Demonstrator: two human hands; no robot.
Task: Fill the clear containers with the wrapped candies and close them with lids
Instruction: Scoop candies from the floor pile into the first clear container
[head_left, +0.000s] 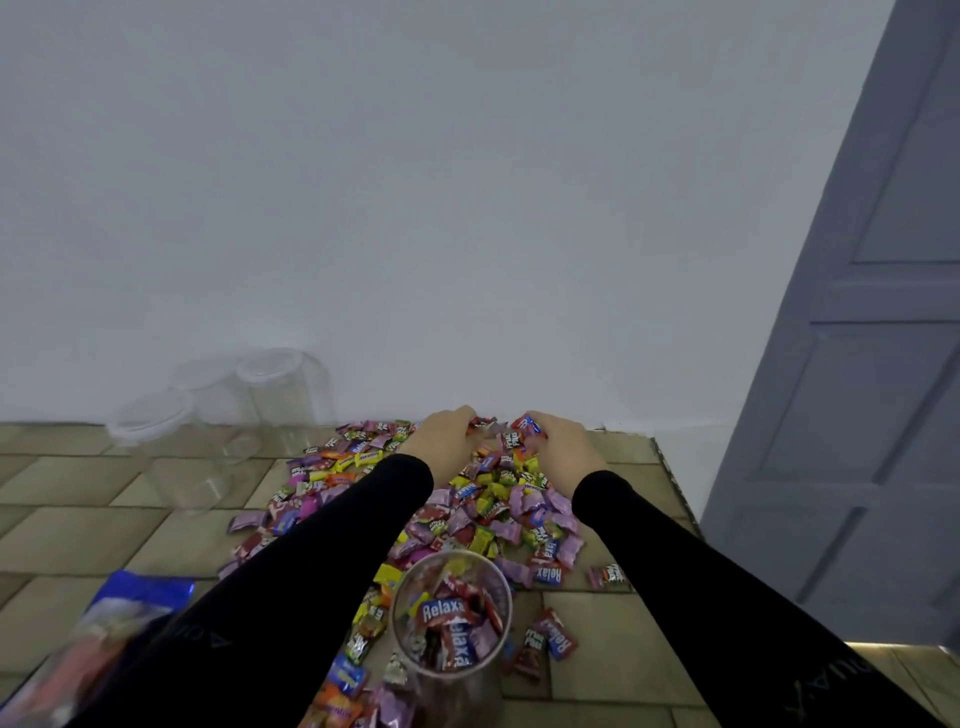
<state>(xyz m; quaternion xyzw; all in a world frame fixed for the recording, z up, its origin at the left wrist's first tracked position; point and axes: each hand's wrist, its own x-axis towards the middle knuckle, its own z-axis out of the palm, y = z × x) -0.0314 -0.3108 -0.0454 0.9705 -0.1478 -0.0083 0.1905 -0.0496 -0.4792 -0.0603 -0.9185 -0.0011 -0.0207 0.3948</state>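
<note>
Where the candy heap meets the far edge of the surface, both hands are seen reaching in from black sleeves. The left hand (445, 434) is curled over the pile's far end, fingers bent around a few wrapped pieces at its tips. The right hand (558, 441) is likewise curled, with a red-and-blue wrapped candy (527, 426) pinched at its fingertips. The two hands are set near each other, a small gap of loose wrappers between them.

The wrapped candies (498, 499) are spread in a long heap down the middle of the tile-patterned surface (78, 530), from the far edge by the white wall toward the near edge. An open clear container (451, 618), lidless and partly filled with candies, is stood upright at the near end of the heap, between the two forearms.

Three lidded clear containers (218, 415), with no candy visible in them, are grouped at the far left, near the wall. A blue candy bag (104, 629), blurred, is seen at the near left edge. A grey door (857, 312) is noted beyond the right edge.
</note>
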